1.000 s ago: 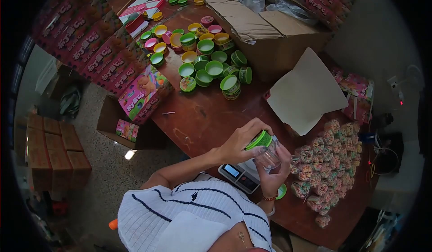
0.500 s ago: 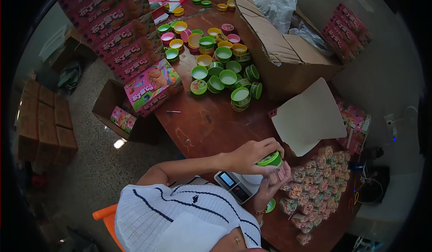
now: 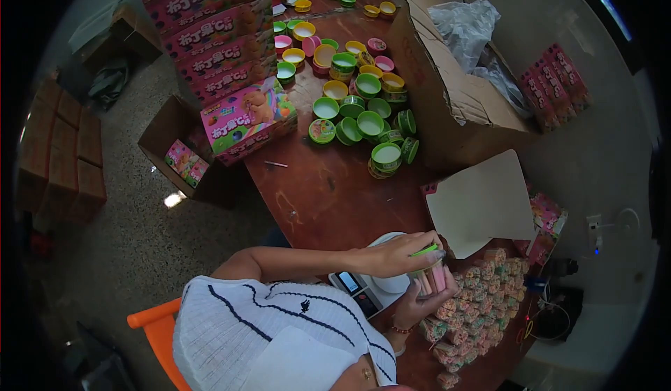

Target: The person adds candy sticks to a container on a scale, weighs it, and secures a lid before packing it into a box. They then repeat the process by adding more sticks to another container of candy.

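Note:
My left hand is closed over the green top of a small round tub. Below it, my right hand wraps round the lower part, where pale pink sticks show between the fingers. Part of the tub is hidden by both hands. Just left of and under them sits a digital scale with a lit display. Right beside my right hand lies a pile of wrapped pink and green bundles.
Green, yellow and pink round tubs are grouped on the brown table. Stacked pink boxes stand at the left edge, a large cardboard box at the back right. A white-lined open carton lies near the bundles.
The view has shifted. My left hand has tilted over the green top, and more of the pink sticks shows above my right hand, whose fingers now curl round from below.

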`<state>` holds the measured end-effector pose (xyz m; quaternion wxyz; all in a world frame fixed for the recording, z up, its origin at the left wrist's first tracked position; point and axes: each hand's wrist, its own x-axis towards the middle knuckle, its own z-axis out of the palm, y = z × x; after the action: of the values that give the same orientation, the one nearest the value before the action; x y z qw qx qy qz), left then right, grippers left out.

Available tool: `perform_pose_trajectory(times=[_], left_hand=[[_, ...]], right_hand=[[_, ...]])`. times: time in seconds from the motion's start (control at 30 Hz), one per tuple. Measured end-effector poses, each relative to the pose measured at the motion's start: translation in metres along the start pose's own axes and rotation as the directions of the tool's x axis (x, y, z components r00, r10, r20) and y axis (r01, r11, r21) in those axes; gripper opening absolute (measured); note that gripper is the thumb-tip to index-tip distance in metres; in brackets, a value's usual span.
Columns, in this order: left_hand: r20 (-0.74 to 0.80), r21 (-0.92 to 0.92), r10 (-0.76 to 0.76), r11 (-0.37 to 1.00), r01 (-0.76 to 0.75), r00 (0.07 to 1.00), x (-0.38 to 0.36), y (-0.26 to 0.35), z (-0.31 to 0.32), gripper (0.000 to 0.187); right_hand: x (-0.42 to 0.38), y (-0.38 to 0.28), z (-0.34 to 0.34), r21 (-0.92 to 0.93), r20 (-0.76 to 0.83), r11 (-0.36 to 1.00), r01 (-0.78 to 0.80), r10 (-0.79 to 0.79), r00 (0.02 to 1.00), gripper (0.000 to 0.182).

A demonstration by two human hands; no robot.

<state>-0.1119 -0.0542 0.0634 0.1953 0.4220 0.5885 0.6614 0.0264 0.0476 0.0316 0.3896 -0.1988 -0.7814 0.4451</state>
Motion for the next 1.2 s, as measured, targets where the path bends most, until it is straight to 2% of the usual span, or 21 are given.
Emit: perform_pose_trajectory(times=[0.07, 0.1, 0.23, 0.3, 0.33, 0.43, 0.53, 0.6, 0.63, 0.67, 0.7, 0.77, 0.8, 0.83, 0.9, 0.97, 1.0, 1.07, 1.13, 1.17, 1.2], left_hand=[[0.143, -0.088, -0.214, 0.970, 0.228, 0.966, 0.004, -0.003, -0.008, 0.042], [0.240, -0.091, -0.266, 0.951, 0.294, 0.934, 0.008, -0.009, -0.012, 0.042], [0.349, -0.130, -0.370, 0.891, 0.436, 0.861, 0.011, -0.029, -0.004, 0.045], [0.204, 0.069, -0.247, 0.969, 0.238, 0.947, 0.008, -0.012, -0.001, 0.047], [0.185, 0.062, -0.251, 0.968, 0.244, 0.950, 0.004, -0.009, 0.001, 0.047], [0.127, 0.172, 0.270, 0.942, -0.289, 0.955, -0.006, -0.010, 0.003, 0.046], [0.209, 0.174, 0.346, 0.907, -0.383, 0.915, -0.003, -0.021, -0.009, 0.046], [0.156, 0.121, 0.326, 0.930, -0.346, 0.932, -0.006, -0.030, -0.002, 0.042], [0.112, -0.066, 0.103, 0.993, -0.096, 0.988, -0.005, -0.035, 0.002, 0.041], [0.119, -0.259, -0.130, 0.953, 0.157, 0.984, -0.006, -0.039, 0.006, 0.042], [0.188, -0.342, -0.157, 0.915, 0.215, 0.969, -0.008, -0.042, 0.003, 0.045], [0.079, -0.168, -0.163, 0.970, 0.175, 0.983, -0.008, -0.050, 0.003, 0.042], [0.004, 0.008, -0.119, 0.993, 0.119, 0.993, -0.014, -0.040, -0.003, 0.040], [0.030, 0.093, -0.030, 0.995, 0.027, 0.999, -0.016, -0.026, -0.013, 0.041], [0.143, 0.280, 0.149, 0.942, -0.184, 0.978, -0.013, -0.006, -0.026, 0.044], [0.182, 0.323, 0.241, 0.901, -0.289, 0.953, -0.006, -0.009, -0.035, 0.045], [0.129, 0.275, 0.243, 0.923, -0.270, 0.961, -0.001, -0.015, -0.038, 0.044], [-0.052, -0.030, 0.091, 0.995, -0.092, 0.995, 0.000, -0.039, -0.034, 0.043], [-0.011, -0.173, -0.013, 0.985, 0.011, 1.000, -0.002, -0.031, -0.029, 0.041], [0.056, 0.070, 0.097, 0.992, -0.101, 0.994, -0.003, -0.021, -0.029, 0.042], [0.151, 0.295, 0.191, 0.928, -0.229, 0.970, -0.002, -0.012, -0.028, 0.042]], right_hand=[[0.001, 0.007, -0.008, -0.119, 0.121, 0.982, 0.144, -0.129, 0.984, 0.064], [0.005, 0.008, -0.014, -0.214, 0.232, 0.915, 0.341, -0.291, 0.928, 0.068], [-0.003, 0.019, -0.013, -0.340, 0.327, 0.788, 0.513, -0.412, 0.850, 0.062], [-0.009, 0.019, -0.003, -0.036, 0.034, 0.999, 0.020, -0.019, 0.999, 0.057], [0.000, -0.007, 0.004, 0.225, 0.003, 0.954, -0.196, 0.201, 0.980, 0.061], [0.009, 0.015, -0.031, 0.588, 0.453, 0.487, -0.646, 0.463, 0.762, 0.056], [-0.004, 0.009, -0.033, 0.540, 0.471, 0.497, -0.679, 0.490, 0.733, 0.059], [0.002, 0.000, -0.022, 0.619, 0.467, 0.480, -0.622, 0.413, 0.782, 0.057], [0.005, -0.001, -0.018, 0.249, 0.274, 0.957, -0.148, 0.076, 0.959, 0.058], [0.008, -0.001, -0.015, -0.260, 0.286, 0.869, 0.421, -0.347, 0.893, 0.060], [0.012, 0.003, -0.013, -0.274, 0.322, 0.821, 0.501, -0.413, 0.852, 0.070], [0.010, 0.001, -0.003, -0.268, 0.307, 0.836, 0.479, -0.397, 0.865, 0.070], [0.004, -0.008, 0.010, -0.091, 0.208, 0.969, 0.228, -0.206, 0.956, 0.051], [0.001, 0.001, 0.006, 0.141, 0.289, 0.961, -0.238, 0.190, 0.938, 0.043], [0.010, 0.006, -0.004, 0.350, 0.568, 0.541, -0.765, 0.526, 0.633, 0.055], [0.015, 0.011, -0.006, 0.452, 0.710, 0.357, -0.817, 0.410, 0.573, 0.064], [0.014, -0.005, 0.006, 0.499, 0.540, 0.596, -0.629, 0.354, 0.763, 0.061], [0.011, -0.037, 0.029, 0.218, 0.085, 0.959, -0.182, 0.168, 0.982, 0.055], [0.006, -0.039, 0.021, -0.039, 0.174, 0.986, -0.162, 0.167, 0.971, 0.058], [0.011, 0.017, 0.002, 0.491, 0.637, 0.644, -0.587, 0.195, 0.746, 0.063], [0.010, 0.010, 0.007, 0.492, 0.530, 0.650, -0.580, 0.305, 0.791, 0.067]])
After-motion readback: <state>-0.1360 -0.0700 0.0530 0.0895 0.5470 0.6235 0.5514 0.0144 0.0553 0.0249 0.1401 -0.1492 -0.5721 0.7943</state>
